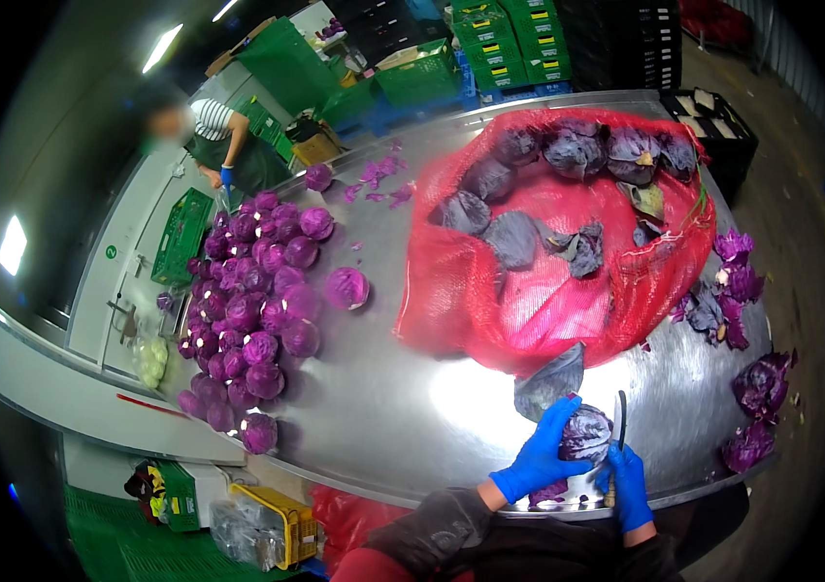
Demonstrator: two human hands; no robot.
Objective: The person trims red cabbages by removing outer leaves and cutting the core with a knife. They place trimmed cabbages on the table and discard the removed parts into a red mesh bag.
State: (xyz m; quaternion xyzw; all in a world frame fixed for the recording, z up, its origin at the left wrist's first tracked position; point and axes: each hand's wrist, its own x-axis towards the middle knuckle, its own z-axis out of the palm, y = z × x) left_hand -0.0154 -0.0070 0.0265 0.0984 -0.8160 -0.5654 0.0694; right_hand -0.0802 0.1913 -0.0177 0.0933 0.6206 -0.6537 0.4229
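Note:
My left hand (pixel 545 452), in a blue glove, grips a red cabbage (pixel 587 435) near the front edge of the steel table. To its right, my right hand (pixel 625 480), also gloved in blue, is closed around a knife (pixel 623 418) whose dark blade points up and away from me. A loose outer cabbage leaf (pixel 551 382) lies just beyond the held cabbage. Further off, an open red mesh sack (pixel 449 291) holds several untrimmed red cabbages (pixel 575 149) and loose leaves. Purple leaf scraps (pixel 548 492) lie by my left wrist.
Many trimmed red cabbages (pixel 241 313) are heaped at the table's left end. Leaf trimmings (pixel 760 385) lie along the right edge of the steel table (pixel 369 407). Another person (pixel 230 138) stands beyond the heap, near a green crate (pixel 183 236). Stacked crates (pixel 514 44) stand behind the table.

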